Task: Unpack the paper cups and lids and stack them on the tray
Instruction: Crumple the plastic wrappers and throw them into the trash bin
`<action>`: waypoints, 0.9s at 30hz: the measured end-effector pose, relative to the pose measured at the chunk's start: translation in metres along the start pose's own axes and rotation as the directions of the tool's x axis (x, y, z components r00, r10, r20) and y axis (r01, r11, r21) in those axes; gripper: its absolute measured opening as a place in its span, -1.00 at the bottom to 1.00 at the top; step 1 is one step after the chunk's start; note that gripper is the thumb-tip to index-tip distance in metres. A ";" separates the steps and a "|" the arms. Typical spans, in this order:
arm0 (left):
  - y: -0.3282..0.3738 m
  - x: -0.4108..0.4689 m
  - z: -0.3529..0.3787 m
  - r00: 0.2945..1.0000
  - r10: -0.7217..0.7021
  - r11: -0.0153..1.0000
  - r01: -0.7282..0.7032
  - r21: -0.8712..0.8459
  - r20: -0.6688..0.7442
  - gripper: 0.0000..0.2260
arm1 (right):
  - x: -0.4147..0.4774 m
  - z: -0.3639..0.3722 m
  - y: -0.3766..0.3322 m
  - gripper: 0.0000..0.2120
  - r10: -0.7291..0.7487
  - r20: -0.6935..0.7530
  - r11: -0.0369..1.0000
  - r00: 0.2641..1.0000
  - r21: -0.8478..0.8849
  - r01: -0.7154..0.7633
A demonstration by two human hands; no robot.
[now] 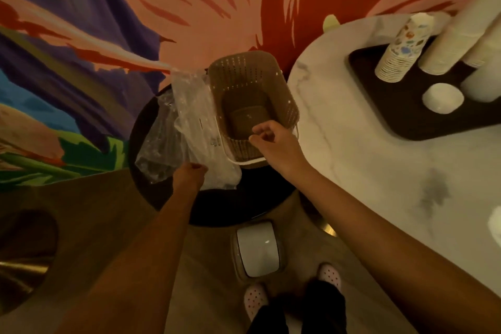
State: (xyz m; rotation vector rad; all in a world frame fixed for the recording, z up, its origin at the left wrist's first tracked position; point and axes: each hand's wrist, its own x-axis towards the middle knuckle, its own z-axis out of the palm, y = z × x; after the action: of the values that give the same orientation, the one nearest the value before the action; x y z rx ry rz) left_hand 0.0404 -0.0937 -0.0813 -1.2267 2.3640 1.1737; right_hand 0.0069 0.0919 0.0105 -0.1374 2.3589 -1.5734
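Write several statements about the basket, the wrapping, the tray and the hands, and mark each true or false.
1. The basket holds cups. False: it looks empty.
2. The left hand grips the clear plastic wrapping. True.
3. The patterned cup stack stands on the tray. True.
4. The tray sits on the floor. False: it lies on the marble table.
5. The right hand touches the tray. False: it is at the basket's near rim.
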 end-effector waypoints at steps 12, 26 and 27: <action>-0.029 -0.099 -0.080 0.895 0.360 0.850 -0.431 -0.302 -0.263 -0.93 | -0.003 0.039 -0.046 -0.66 0.071 0.176 0.982 0.982 0.158 -0.100; 0.036 -0.114 -0.113 0.783 0.435 0.816 -0.133 -0.562 0.446 -0.89 | -0.015 -0.008 -0.083 -0.70 0.036 0.195 0.843 0.980 0.520 -0.134; 0.044 -0.113 -0.109 0.776 0.441 0.779 -0.082 -0.621 0.452 -0.79 | -0.019 -0.015 -0.078 -0.67 0.043 0.150 0.853 0.988 0.509 -0.115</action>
State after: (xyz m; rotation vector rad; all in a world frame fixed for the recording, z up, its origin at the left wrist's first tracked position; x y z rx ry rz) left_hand 0.0934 -0.0942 0.0732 -0.4847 1.7919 2.1155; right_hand 0.0132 0.0788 0.0912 -0.0233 1.7400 -2.0213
